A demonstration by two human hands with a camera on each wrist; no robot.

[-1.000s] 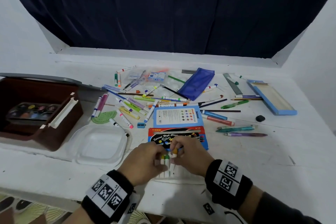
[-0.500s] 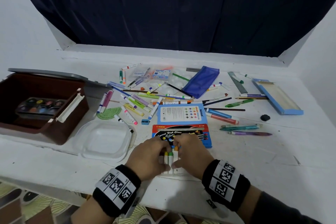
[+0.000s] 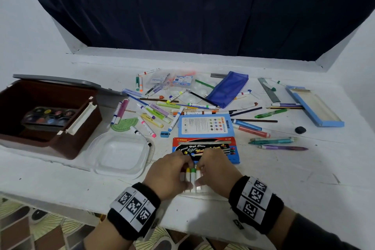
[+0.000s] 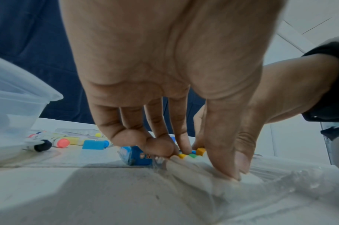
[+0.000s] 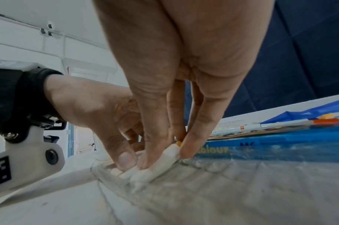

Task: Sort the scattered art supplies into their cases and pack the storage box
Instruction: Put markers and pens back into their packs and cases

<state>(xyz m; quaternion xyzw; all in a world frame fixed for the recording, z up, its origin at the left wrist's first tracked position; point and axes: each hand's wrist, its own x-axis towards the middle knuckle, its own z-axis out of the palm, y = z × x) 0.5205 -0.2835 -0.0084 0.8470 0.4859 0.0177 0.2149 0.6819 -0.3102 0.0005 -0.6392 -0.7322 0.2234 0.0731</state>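
A brown box (image 3: 50, 128) is seen at nine o'clock on the table (image 3: 284, 178). At six o'clock, white markers (image 3: 192, 176) in a clear tray (image 5: 232, 172) are pinched side by side by the left hand (image 3: 168, 174) and right hand (image 3: 219, 172), fingers curled.

A home: patterned floor tiles (image 3: 24, 227), shoes (image 3: 38, 214).

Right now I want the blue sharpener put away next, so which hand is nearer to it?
Left. The left hand lies below the blue sharpener, on its side of the markers. The right hand is further right, across the marker row.
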